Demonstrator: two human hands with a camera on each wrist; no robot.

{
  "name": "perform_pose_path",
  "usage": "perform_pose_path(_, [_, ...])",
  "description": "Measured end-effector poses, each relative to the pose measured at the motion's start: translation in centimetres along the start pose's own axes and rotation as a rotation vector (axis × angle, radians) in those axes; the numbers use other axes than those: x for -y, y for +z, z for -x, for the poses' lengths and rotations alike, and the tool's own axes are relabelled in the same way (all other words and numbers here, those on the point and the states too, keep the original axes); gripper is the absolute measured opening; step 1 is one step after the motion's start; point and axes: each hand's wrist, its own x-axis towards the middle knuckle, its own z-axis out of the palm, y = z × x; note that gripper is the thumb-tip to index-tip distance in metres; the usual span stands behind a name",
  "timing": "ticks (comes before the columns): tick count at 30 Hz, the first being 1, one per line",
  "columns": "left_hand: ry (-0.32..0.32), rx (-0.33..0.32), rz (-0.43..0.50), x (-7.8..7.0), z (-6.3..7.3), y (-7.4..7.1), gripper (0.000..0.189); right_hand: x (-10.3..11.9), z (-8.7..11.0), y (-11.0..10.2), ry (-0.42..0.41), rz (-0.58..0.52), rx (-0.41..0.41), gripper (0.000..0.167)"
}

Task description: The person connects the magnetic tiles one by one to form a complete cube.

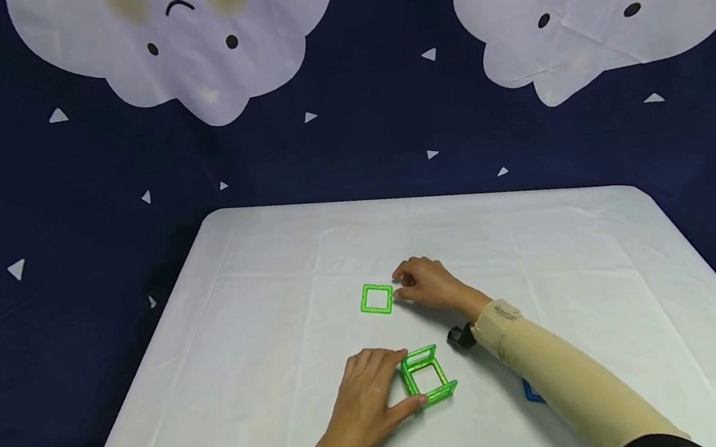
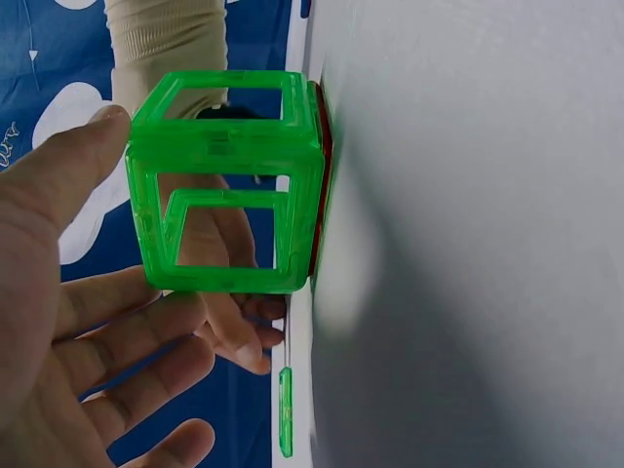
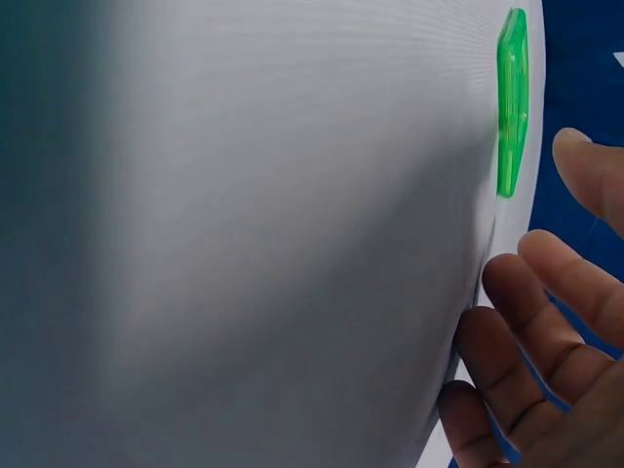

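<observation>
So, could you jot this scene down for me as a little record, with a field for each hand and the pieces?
Left hand: holds the green frame structure between thumb and fingers
Right hand: beside the loose green square, not gripping it
Structure: joined green frames, with a red piece along the table side
Loose green square: flat on the white table
Blue piece: partly hidden by the right sleeve
Backdrop: dark blue, with clouds and triangles

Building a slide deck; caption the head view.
Left hand holds joined green frames; right hand is beside a green square lying flat on the white table.
</observation>
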Motion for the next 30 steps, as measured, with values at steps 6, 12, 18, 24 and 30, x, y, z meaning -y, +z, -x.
perform_pose_path(6, [-0.012,-0.021,-0.008,-0.3,0.3,0.2,0.063,0.4,-0.4,0.3,0.001,0.08,0.025,0.042])
perform_pose_path(12, [-0.022,-0.039,-0.013,-0.6,0.4,0.3,0.063,0.6,-0.5,0.6,0.002,0.124,0.03,0.046])
perform_pose_path(18, [-0.026,-0.061,-0.005,-0.7,0.6,0.3,0.061,0.7,-0.4,0.9,-0.02,0.14,0.004,0.042])
perform_pose_path(24, [-0.03,-0.063,-0.001,-0.6,0.7,0.3,0.061,0.9,-0.4,1.0,-0.016,0.134,-0.005,0.033])
perform_pose_path(30, [-0.03,-0.07,0.0,-0.5,0.7,0.2,0.06,0.9,-0.5,1.1,0.021,0.066,-0.002,0.029])
